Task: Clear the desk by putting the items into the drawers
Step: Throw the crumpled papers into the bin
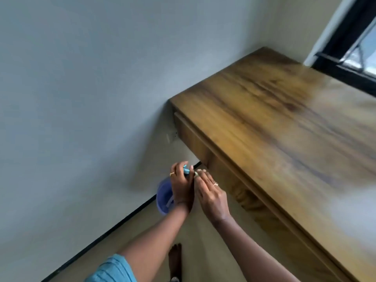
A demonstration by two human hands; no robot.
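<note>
The wooden desk (274,110) fills the right side, its top bare in the blurred head view. Closed drawer fronts (195,139) run under its left edge. My left hand (181,184) is held low beside the desk's end and grips a small light-blue item (186,170) between fingers and thumb. My right hand (211,196) is right next to it, fingertips touching a small pale object (197,173) at the blue item's end. What these small items are is too blurred to tell.
A blue plastic bucket (163,196) stands on the floor by the wall, under my left hand. A wall socket (172,136) sits beside the desk's end. A window (358,41) is at the top right. My bare foot (175,259) is on the beige floor.
</note>
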